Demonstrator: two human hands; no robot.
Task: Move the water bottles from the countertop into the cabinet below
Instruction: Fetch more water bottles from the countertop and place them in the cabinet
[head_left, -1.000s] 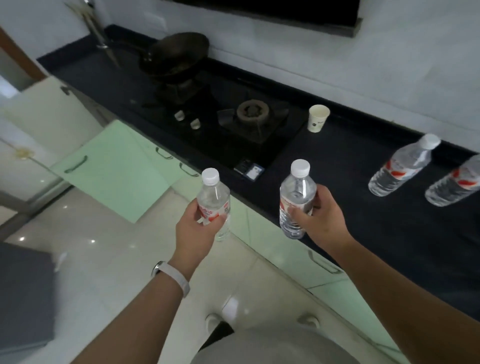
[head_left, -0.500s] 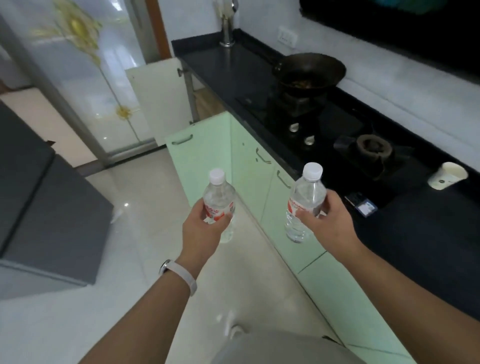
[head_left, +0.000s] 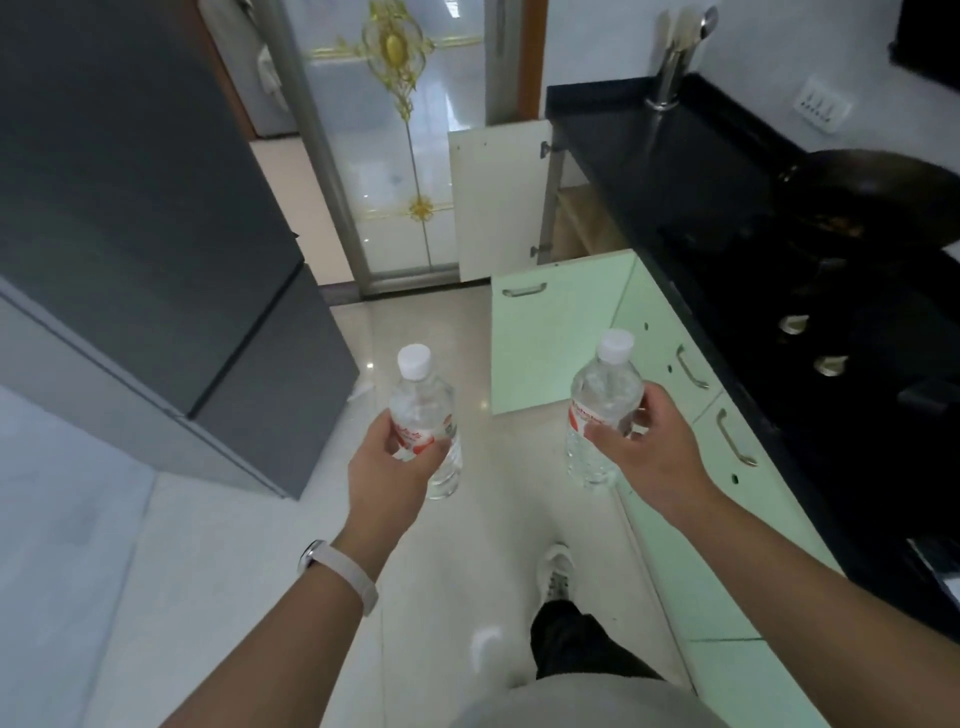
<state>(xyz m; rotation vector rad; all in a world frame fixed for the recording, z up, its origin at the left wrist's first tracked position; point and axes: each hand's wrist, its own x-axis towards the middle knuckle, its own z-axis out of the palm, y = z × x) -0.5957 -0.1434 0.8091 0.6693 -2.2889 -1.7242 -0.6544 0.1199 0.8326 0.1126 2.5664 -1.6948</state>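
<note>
Glossy pale floor (head_left: 249, 545) beside black countertop (head_left: 675, 156); both hands (head_left: 389, 467) (head_left: 649, 457) hold water bottles (head_left: 426, 415) (head_left: 602, 405).

I'm squinting at the red-and-white labels on the left bottle (head_left: 423, 415) and the right bottle (head_left: 602, 405) mid-frame, and the print is coming out too blurry; I'm not reading a single word or number anywhere.
</note>
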